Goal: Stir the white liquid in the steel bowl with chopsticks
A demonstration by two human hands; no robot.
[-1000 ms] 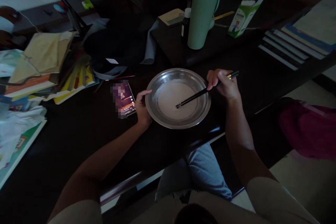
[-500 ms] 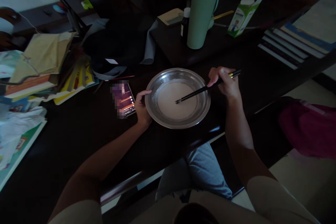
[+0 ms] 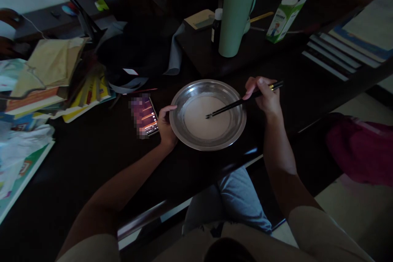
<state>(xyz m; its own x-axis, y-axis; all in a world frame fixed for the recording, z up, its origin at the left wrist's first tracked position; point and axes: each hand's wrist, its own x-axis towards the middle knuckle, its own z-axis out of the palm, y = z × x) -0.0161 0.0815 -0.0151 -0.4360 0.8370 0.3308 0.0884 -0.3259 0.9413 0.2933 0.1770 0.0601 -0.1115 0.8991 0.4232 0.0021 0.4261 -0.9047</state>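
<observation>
Landmark: the metal bowl (image 3: 207, 144), on the dark table (image 3: 101, 155) in front of me, holding a pale liquid (image 3: 202, 129).

The black chopsticks (image 3: 227, 109) lie close together across the bowl's right rim. Their long axis slants: tips over the bowl's middle, pointing left and slightly toward me; the butt ends, with gold bands, stand out to the right of the bowl and farther from me. Whether the tips break the liquid's surface I cannot tell.

My right hand (image 3: 264, 95), right of the bowl, pinches the chopsticks between thumb and curled fingers. My left hand (image 3: 167, 129) grips the bowl's left rim, thumb on top; its other fingers are mostly hidden.

Left of the bowl, just past my left hand, lies a lit phone (image 3: 147, 116). Beyond the bowl, a tall green flask (image 3: 236, 20) stands beside a dark bottle (image 3: 216, 30), partly screening it. Beyond and right of the bowl are an opened green-and-white carton (image 3: 281, 22) and stacked books (image 3: 337, 53). A black bag (image 3: 135, 49) occupies the area beyond and left.
</observation>
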